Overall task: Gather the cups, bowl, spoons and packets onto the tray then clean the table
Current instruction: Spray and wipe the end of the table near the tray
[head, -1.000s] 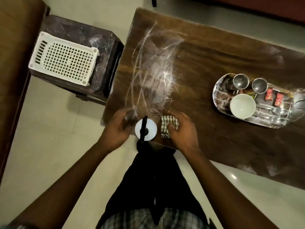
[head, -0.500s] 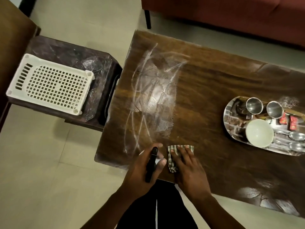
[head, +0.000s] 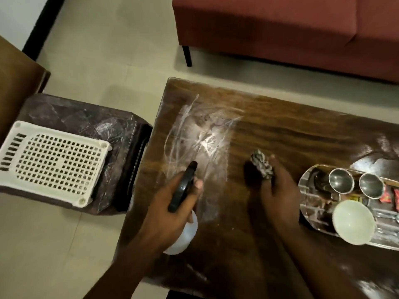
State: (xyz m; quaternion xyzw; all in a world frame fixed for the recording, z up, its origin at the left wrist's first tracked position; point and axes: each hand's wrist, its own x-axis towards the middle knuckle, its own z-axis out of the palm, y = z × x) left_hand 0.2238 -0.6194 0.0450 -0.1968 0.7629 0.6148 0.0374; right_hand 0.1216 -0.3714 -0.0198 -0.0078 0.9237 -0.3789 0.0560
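– Two hands over the dark wooden surface (head: 280, 130): what does each hold?

– The left hand (head: 170, 208) grips a white plastic spray bottle (head: 183, 236) with a black trigger head, fingers wrapped round its neck. The right hand (head: 280, 190) pinches a bunched grey-and-white checked cloth (head: 262, 166) between thumb and curled fingers.

– Which way does the bottle point?

– Its long axis runs away from the person, leaning a little right. The white body is nearest the person, and the black nozzle aims at chalky white smears (head: 200, 143) on the left part of the surface.

– And the dishes?

– They are on an oval steel tray (head: 306, 186) at the right, its long axis along the surface's length. Two round steel cups (head: 340, 181) stand mouth-up, side by side, at its far edge. A round white bowl (head: 353, 225) sits by the near rim. Red packets (head: 386, 196) lie just right of the cups. Steel spoons (head: 388, 216) lie lengthwise past the bowl, hard to separate from the reflections.

– Any writing?

– The packets' print is too blurred to read.

– What is cut off or unclear?

– The tray's right end, with some packets and spoons, runs out of the picture. Whether the cloth touches the wood, I cannot tell.

– Around it?

– A white perforated plastic basket (head: 51, 160) rests on a dark brown stool (head: 86, 117) just left of the surface. A red upholstered sofa (head: 280, 29) stands beyond.
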